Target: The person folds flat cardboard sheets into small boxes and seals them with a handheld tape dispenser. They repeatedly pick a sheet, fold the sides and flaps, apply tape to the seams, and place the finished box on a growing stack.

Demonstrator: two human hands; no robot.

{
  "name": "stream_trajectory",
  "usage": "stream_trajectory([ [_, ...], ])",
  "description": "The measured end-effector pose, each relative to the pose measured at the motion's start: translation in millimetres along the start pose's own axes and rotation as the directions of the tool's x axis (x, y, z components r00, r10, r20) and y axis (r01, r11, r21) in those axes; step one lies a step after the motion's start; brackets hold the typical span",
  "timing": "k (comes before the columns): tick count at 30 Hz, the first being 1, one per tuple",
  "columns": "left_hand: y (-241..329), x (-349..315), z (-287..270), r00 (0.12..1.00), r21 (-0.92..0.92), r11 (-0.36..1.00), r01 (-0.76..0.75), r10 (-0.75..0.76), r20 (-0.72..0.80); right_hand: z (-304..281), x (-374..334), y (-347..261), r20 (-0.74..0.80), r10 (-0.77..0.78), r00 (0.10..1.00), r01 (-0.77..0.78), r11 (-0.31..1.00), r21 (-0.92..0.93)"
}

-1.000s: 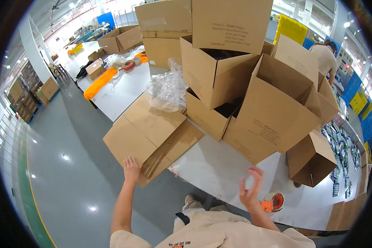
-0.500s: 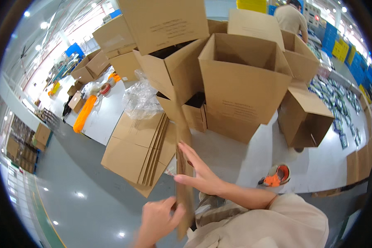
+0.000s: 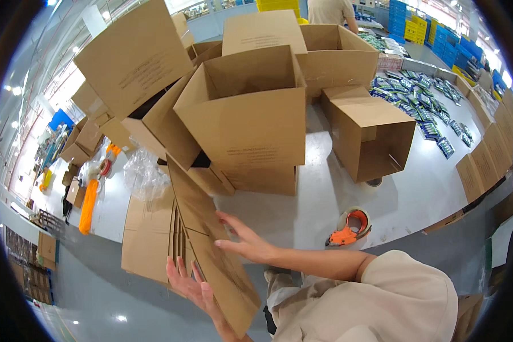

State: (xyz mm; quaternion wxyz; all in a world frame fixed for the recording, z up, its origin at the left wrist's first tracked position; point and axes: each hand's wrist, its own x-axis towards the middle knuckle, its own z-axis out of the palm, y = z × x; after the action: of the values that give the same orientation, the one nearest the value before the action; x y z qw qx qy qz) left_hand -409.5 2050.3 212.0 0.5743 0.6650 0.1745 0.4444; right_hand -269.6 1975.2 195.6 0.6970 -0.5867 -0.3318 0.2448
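A flattened cardboard carton stands tilted between my two hands, its broad brown face turned toward the right. My right hand is open, fingers stretched out against that face or just off it. At the carton's lower left side, my left hand has its fingers spread; whether the palm bears on the board is hard to see. Behind the carton lies a stack of flattened cartons at the table's left edge. An orange tape dispenser with a roll of tape rests on the table right of my hands.
Open cartons stand piled on the white table. Another carton lies on its side. Clear plastic wrap is at the left. Many small packets spread across the right side. A co-worker stands at the back.
My view has swung to the right. The flat carton, seen nearly edge-on before, now shows its broad face. My left hand has gone from curled to spread.
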Motion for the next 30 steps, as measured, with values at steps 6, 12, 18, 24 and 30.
stream_trajectory([
  [6, -11.5, -8.0, 23.8, 0.977, 0.063, 0.981, -0.183, 0.174, 0.124, 10.9, 51.6, -0.6, 0.053, -0.12, 0.991, 0.121, 0.993, -0.006],
  [12, -25.0, 8.8, -5.4, 0.918, 0.139, 0.907, -0.397, 0.391, 0.069, 3.0, 57.8, 6.9, 0.065, -0.029, 0.997, 0.031, 0.999, -0.035],
  [18, -26.4, 21.8, -34.8, 0.811, 0.407, 0.726, -0.555, 0.581, 0.069, -16.2, 31.4, -5.3, 0.015, -0.16, 0.987, 0.161, 0.984, -0.075],
  [24, -16.9, 55.5, -40.3, 0.84, 0.303, 0.828, -0.471, 0.527, -0.132, -35.1, 46.7, -13.8, -0.098, -0.04, 0.994, 0.036, 0.998, -0.041],
  [30, -4.7, 108.6, -74.9, 0.893, 0.394, 0.901, -0.181, 0.319, -0.319, -64.1, 9.4, -95.6, 0.238, 0.144, 0.961, -0.047, 0.928, -0.37],
])
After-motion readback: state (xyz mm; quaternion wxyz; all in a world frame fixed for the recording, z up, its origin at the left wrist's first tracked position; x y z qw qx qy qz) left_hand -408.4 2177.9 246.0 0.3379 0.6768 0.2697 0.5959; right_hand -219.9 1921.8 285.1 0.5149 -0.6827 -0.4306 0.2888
